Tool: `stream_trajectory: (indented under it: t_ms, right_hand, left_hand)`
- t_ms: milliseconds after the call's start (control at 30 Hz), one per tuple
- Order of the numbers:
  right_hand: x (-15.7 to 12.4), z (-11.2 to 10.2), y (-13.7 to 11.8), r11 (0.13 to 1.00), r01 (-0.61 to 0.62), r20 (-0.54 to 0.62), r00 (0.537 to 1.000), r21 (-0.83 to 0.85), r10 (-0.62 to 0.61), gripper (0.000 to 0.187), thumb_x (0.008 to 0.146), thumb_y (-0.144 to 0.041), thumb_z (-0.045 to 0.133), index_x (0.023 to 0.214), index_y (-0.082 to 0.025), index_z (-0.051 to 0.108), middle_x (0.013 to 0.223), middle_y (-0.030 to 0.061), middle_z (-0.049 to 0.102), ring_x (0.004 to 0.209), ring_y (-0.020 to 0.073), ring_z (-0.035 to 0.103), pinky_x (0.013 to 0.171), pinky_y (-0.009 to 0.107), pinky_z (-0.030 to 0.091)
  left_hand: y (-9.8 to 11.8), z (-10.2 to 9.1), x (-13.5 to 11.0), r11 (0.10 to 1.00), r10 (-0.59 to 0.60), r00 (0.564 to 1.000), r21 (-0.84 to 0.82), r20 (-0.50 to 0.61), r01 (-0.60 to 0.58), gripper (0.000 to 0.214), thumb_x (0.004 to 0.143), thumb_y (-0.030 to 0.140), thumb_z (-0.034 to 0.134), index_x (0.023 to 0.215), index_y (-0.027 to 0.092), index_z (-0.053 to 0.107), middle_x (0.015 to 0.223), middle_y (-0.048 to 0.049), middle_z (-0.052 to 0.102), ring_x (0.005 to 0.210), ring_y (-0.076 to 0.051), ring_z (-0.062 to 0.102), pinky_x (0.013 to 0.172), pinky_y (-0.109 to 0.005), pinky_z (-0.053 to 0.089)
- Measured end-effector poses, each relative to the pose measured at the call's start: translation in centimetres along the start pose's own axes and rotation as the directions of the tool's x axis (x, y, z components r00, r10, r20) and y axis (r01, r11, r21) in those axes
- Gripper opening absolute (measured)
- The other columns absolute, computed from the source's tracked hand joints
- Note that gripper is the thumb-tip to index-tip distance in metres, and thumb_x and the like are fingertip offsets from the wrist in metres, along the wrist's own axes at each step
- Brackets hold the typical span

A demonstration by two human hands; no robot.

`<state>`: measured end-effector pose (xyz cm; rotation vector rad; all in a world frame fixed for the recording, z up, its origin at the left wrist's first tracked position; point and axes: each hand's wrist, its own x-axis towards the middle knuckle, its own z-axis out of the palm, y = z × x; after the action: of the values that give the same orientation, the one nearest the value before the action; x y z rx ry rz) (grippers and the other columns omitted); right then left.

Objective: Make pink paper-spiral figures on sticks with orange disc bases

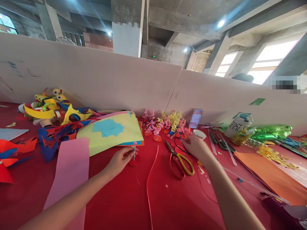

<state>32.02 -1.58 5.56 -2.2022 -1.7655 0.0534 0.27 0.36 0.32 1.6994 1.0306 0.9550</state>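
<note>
My left hand (120, 160) pinches a thin blue stick (134, 150) that stands upright on a small red paper disc (133, 161) on the red table. My right hand (195, 145) reaches forward toward the cluster of small pink and yellow paper curls on red discs (165, 125). Its fingers are curled near a black cord; what they hold, if anything, is hidden. Scissors with red and yellow handles (179, 159) lie between my two hands. A thin pink paper strip (150, 179) curves along the table toward me.
A stack of yellow, blue and pink paper sheets (112, 131) lies at centre left, a pink sheet (69, 172) nearer me. Colourful paper crafts (55, 111) pile at left. Orange paper (268, 172), a white cup (199, 134), a jar (240, 127) and green foil (271, 131) sit right. A white partition (96, 76) stands behind.
</note>
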Motion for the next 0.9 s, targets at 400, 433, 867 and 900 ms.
stream_trajectory:
  t_ms: [400,433,867,900]
  right_hand:
    - [-1.1,7.6,-10.7,0.911,0.212,0.14,0.951,0.353,-0.276,0.012,0.079,-0.012,0.054,0.084,-0.014,0.065,0.082,0.0068,0.07,0.077,0.0169,0.065,0.067,0.022,0.045]
    - [-1.0,7.4,-11.1,0.89,0.227,0.143,0.942,0.394,-0.304,0.013,0.079,-0.013,0.054,0.085,-0.016,0.065,0.081,0.0044,0.071,0.075,0.015,0.065,0.066,0.021,0.046]
    - [-1.0,5.9,-14.7,0.664,0.199,0.05,0.941,0.72,-0.335,0.019,0.07,-0.015,0.057,0.082,-0.016,0.072,0.057,-0.0008,0.065,0.051,0.0108,0.055,0.046,0.019,0.036]
    - [-1.1,6.0,-14.7,0.667,0.193,0.044,0.946,0.72,-0.322,0.019,0.07,-0.015,0.057,0.081,-0.017,0.072,0.056,-0.0011,0.064,0.05,0.0105,0.054,0.046,0.019,0.035]
  left_hand:
    - [-0.2,-0.2,0.3,0.997,-0.031,0.999,-0.064,0.014,0.032,0.03,0.077,0.038,0.054,0.094,0.016,0.066,0.096,-0.0077,0.071,0.093,-0.023,0.064,0.087,-0.036,0.048]
    - [-0.1,-0.2,0.3,0.996,-0.042,0.999,-0.074,0.008,0.042,0.03,0.077,0.038,0.054,0.093,0.016,0.066,0.095,-0.0076,0.071,0.092,-0.023,0.064,0.086,-0.036,0.048]
    - [0.1,-0.3,0.3,0.983,-0.088,0.996,-0.16,0.02,0.09,0.031,0.077,0.038,0.056,0.097,0.018,0.067,0.089,-0.0054,0.071,0.087,-0.022,0.063,0.083,-0.035,0.047]
    - [0.2,-0.3,0.3,0.985,-0.084,0.996,-0.153,0.018,0.086,0.031,0.077,0.038,0.056,0.097,0.018,0.067,0.088,-0.0053,0.071,0.087,-0.022,0.063,0.082,-0.035,0.047]
